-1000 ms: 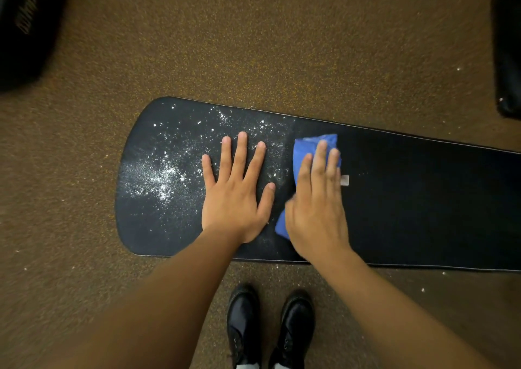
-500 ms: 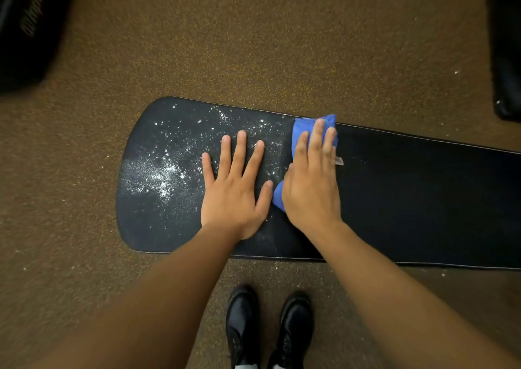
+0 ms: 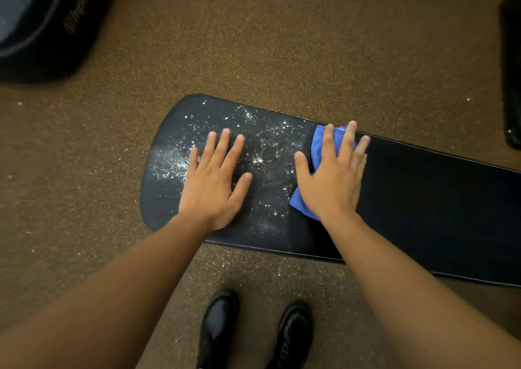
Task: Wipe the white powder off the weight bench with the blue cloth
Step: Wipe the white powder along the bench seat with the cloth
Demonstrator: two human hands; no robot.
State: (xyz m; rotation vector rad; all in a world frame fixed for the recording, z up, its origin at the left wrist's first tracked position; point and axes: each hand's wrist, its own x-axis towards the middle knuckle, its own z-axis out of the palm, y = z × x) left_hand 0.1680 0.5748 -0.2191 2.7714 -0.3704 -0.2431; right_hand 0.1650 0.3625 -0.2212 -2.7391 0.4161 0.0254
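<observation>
A long black weight bench pad (image 3: 423,199) runs from centre left to the right edge. White powder (image 3: 169,163) is scattered over its rounded left end, with more specks (image 3: 267,154) between my hands. My left hand (image 3: 214,182) lies flat on the pad with fingers spread, on the powdered part. My right hand (image 3: 332,177) presses flat on the blue cloth (image 3: 317,146), which is bunched under the palm near the pad's far edge; cloth shows above the thumb and below the wrist (image 3: 303,205).
Brown speckled carpet (image 3: 253,44) surrounds the bench, with powder specks on it near the front edge. A dark padded object with lettering (image 3: 50,22) lies top left, another black object (image 3: 511,72) at the right edge. My black shoes (image 3: 253,332) stand below the pad.
My right hand has slid the cloth right and toward the far edge, away from the left hand. A gap of powdered pad now shows between the hands. The left hand stays flat.
</observation>
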